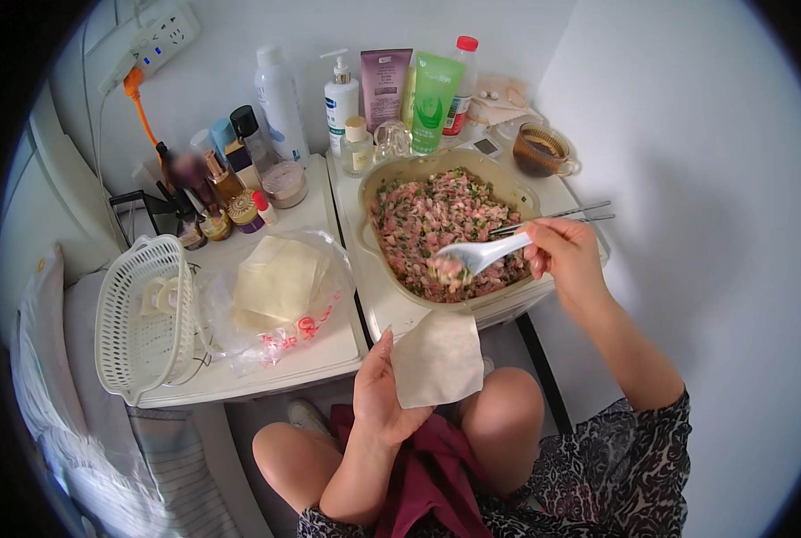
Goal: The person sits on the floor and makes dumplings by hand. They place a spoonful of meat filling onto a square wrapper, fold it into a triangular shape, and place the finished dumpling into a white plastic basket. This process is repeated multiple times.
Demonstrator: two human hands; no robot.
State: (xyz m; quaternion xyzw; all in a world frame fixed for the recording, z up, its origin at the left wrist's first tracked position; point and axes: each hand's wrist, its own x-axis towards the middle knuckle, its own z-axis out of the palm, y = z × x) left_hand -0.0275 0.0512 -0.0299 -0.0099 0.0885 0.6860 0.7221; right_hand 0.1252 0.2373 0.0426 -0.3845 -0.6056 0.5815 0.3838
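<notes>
A square wonton wrapper (438, 360) lies across the fingers of my left hand (378, 394), its thumb along the near left edge. My right hand (569, 264) is closed round the handle of a white spoon (488, 254). A small lump of minced meat filling (448, 271) sits in the spoon's bowl, over the near side of a beige basin (515, 188). Pink mince with green bits (436, 202) fills much of that basin. Metal chopsticks (595, 213) rest across its right rim, partly hidden by the spoon and my hand.
To the left, a stack of wrappers (279, 282) lies on a clear plastic bag (306, 339), beside a white slotted basket (140, 323). Bottles and tubes (436, 99) line the back, with cosmetics (226, 184) at left. A glass cup of dark liquid (541, 151) stands behind the basin.
</notes>
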